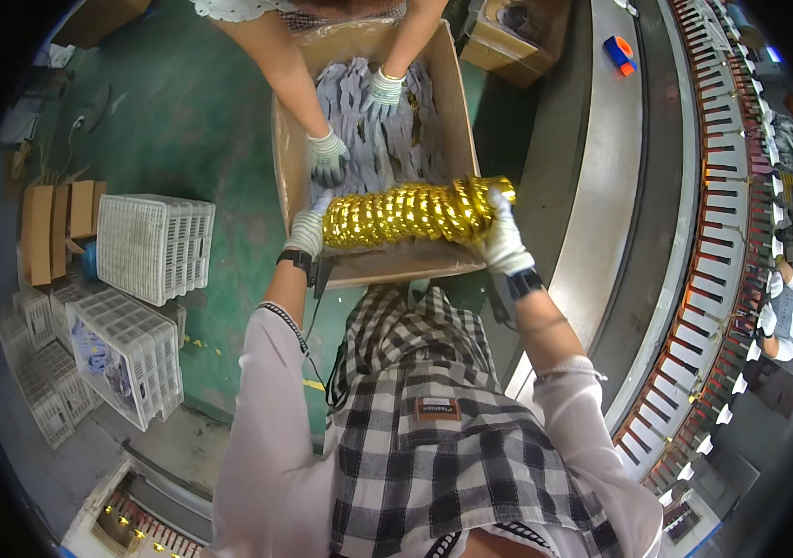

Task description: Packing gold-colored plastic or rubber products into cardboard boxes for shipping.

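Between my two gloved hands stretches a long, ridged bundle of shiny gold pieces (406,214), lying crosswise over the near part of an open cardboard box (396,272). My left hand (307,230), in a white knit glove, is closed on its left end. My right hand (505,240), gloved the same way, grips the right end with the thumb on top. Inside the box lie rows of grey, wrinkled pieces (359,107), with a little gold showing among them. What the gold pieces are exactly, I cannot make out.
Across the box, a co-worker's gloved hands (382,93) press on the grey pieces. White plastic crates (154,244) stand on the green floor at left. A metal ledge (601,177) and a long slotted rack (694,270) run along the right. Another carton (508,46) sits at the far right.
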Available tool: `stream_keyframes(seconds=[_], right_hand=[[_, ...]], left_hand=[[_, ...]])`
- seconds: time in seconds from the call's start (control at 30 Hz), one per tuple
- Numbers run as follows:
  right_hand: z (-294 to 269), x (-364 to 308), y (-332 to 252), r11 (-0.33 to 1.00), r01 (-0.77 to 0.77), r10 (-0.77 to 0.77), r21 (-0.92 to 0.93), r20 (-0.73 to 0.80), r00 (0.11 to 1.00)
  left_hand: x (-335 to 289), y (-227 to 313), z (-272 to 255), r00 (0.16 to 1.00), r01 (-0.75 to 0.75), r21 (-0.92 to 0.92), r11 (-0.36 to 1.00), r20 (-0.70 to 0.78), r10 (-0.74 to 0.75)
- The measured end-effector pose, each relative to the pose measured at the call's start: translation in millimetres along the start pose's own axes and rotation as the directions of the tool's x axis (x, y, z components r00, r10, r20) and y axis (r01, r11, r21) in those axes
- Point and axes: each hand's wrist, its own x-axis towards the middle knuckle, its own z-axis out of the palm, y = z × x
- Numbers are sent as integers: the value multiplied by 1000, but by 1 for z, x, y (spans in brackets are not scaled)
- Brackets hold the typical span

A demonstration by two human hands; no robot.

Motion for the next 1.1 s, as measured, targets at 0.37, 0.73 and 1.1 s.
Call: stream_keyframes(seconds=[0.37, 0.73, 1.1], right_hand=[[-29, 110, 24, 978, -177, 201, 108, -282, 938], [-152, 181, 65, 905, -206, 381, 373, -490, 784], [-334, 257, 110, -132, -680, -89, -721, -675, 733]], left_hand=[[121, -13, -69, 938, 32, 465, 885, -321, 134], [201, -46, -35, 870, 414, 705, 576, -492, -23], [162, -73, 65, 839, -27, 961, -275, 171, 516]])
